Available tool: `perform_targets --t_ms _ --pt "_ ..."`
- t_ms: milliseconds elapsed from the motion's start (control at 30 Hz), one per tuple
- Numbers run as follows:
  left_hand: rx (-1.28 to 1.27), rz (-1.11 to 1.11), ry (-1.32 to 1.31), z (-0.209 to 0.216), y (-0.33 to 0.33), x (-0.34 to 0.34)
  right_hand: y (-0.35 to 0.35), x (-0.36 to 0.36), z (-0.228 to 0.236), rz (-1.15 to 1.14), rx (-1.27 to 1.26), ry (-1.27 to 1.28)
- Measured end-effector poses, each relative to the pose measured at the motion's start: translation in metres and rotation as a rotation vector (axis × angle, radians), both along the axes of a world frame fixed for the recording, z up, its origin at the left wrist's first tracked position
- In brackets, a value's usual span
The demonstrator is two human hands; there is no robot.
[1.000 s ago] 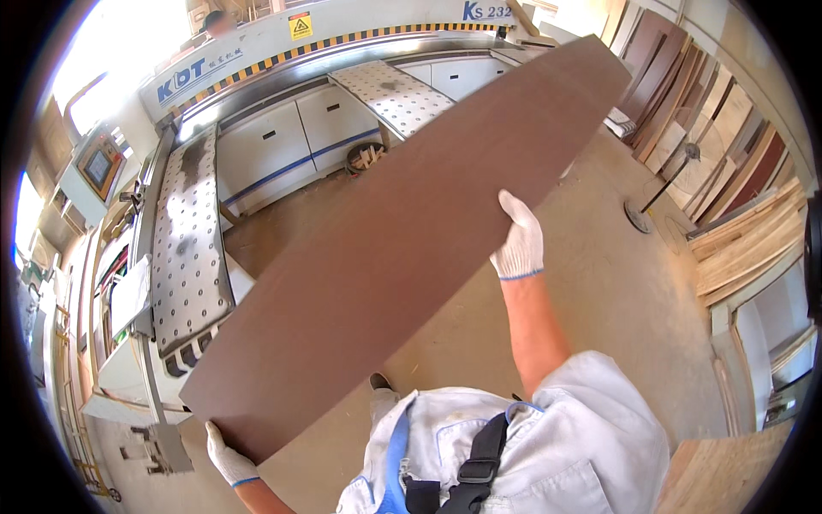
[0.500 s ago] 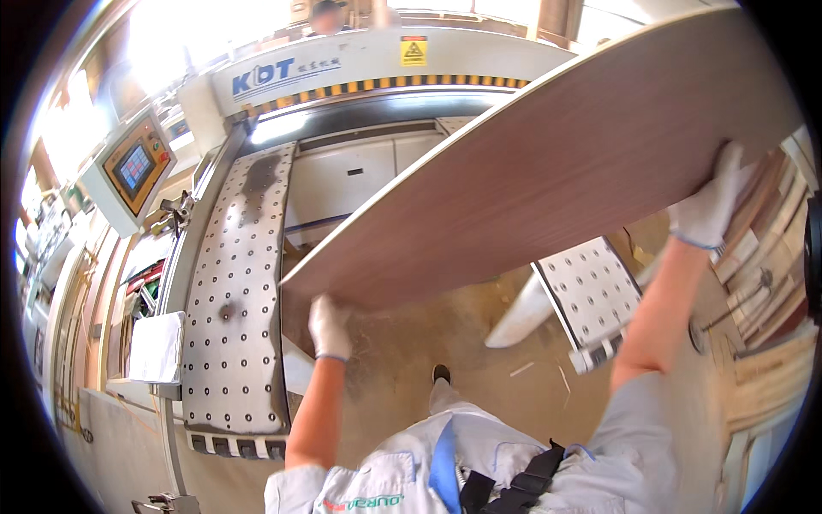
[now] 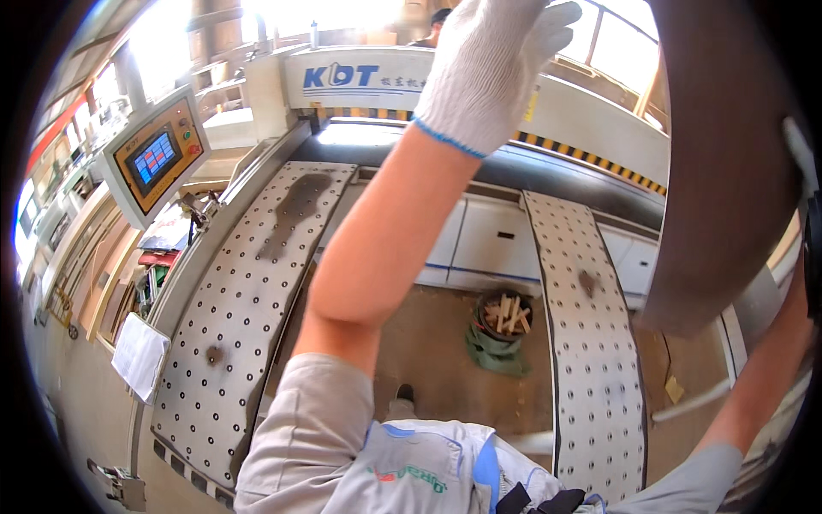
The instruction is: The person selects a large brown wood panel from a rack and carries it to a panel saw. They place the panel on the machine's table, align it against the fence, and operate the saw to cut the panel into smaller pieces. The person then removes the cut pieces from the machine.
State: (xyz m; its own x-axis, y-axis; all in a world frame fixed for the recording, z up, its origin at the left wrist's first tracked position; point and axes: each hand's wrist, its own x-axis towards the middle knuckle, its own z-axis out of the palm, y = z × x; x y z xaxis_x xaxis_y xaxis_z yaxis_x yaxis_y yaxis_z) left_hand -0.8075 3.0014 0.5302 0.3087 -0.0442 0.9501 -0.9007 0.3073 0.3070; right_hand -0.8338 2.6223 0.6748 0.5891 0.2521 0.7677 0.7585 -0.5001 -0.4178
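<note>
A large brown board (image 3: 719, 171) stands steeply on end at the right of the view, its top cut off by the frame. My right hand (image 3: 801, 158), in a white glove, holds the board by its right side; only part of the glove shows. Raised high in front of me is my left hand (image 3: 497, 68), also in a white knit glove with a blue cuff. Its visible fingers stretch toward the board, with a gap between them and the board's left edge. The upper part of this hand is cut off.
Ahead lies a panel saw with a long white beam (image 3: 368, 77). Two perforated support tables, left (image 3: 231, 291) and right (image 3: 591, 343), reach toward me. Between them, a bin of wood offcuts (image 3: 505, 315) sits on the floor. A control panel (image 3: 154, 158) hangs at left. Someone (image 3: 437, 21) is behind the beam.
The board has swung from a slant across the view to steeply upright at the right. My left hand has left its lower corner and risen. The view has turned, showing the bin.
</note>
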Motion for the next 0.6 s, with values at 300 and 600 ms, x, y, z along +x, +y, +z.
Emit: perform_targets --t_ms 300,600 --pt "-0.770 -0.062 0.899 -0.274 0.050 0.190 0.119 0.274 -0.249 -0.129 -0.449 0.116" --pt "-0.805 0.222 1.550 -0.436 0.131 0.294 0.202 0.481 -0.487 -0.019 -0.635 0.837"
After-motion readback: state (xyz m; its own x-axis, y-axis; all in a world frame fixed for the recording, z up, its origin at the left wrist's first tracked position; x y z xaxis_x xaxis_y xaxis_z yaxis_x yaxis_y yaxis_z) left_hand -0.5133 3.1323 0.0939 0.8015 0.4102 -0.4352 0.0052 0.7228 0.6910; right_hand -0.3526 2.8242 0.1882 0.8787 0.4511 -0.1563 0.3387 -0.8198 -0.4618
